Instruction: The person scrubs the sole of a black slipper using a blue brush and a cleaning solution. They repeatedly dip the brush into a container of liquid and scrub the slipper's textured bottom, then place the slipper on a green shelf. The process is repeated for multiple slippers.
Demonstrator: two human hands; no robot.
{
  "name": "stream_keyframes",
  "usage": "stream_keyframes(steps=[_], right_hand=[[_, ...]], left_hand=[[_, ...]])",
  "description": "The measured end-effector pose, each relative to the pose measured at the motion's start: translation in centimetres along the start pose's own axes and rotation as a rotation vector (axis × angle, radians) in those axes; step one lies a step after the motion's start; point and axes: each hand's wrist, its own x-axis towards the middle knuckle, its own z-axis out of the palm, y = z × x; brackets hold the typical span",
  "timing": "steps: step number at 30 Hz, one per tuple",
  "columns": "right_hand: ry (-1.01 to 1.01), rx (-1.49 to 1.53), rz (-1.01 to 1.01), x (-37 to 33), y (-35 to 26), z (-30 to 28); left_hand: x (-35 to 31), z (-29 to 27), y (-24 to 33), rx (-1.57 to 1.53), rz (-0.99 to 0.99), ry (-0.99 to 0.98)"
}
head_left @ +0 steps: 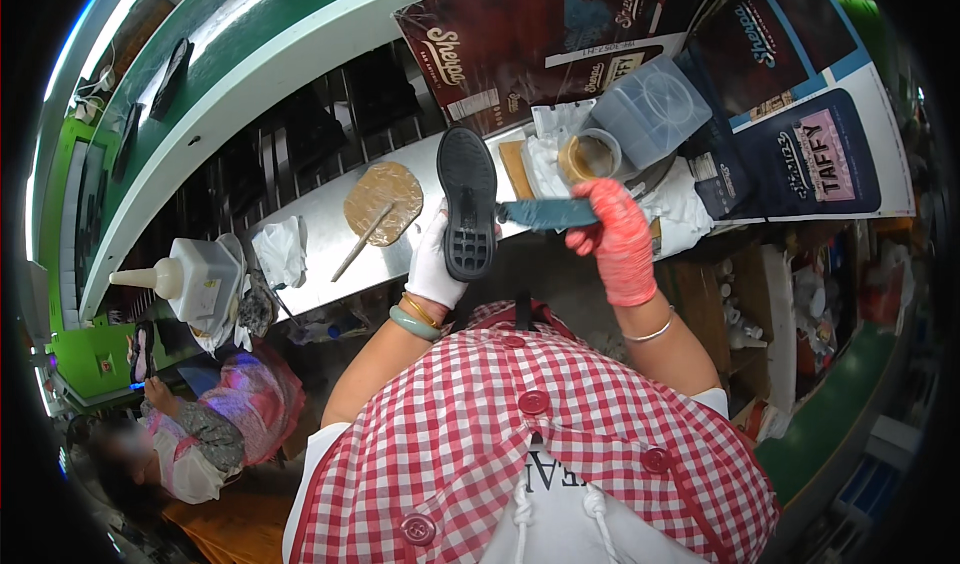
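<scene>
In front of my chest, my left hand [432,267], in a white glove, grips a black shoe sole [467,189] from its left side near the heel. The sole stands lengthwise with its treaded face toward me. My right hand [618,249], in a pinkish-red glove, is closed on a flat teal tool [550,214]. The tool's narrow dark tip points left and reaches the sole's right edge; whether it touches cannot be told. Just beyond my right hand is a round cup [588,154] with yellowish-brown stuff on its wall.
A brown round lid-like disc [383,199] with a stick [362,244] across it lies on the metal bench. White squeeze bottle [200,279] and crumpled cloth [280,251] are at left. A clear plastic box [652,109] stands behind the cup. Another person [205,419] sits at lower left.
</scene>
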Motion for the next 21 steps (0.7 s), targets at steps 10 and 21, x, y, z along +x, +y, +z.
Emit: stream_keyframes(steps=[10,21], right_hand=[[0.294,-0.225,-0.085,5.5,1.3,-7.8],[0.409,-0.471,-0.141,7.5,5.1,-9.0]], left_hand=[[-1.0,-0.9,-0.6,0.062,-0.111,0.034],[-1.9,-2.5,-0.1,-0.024,-0.217,-0.051]])
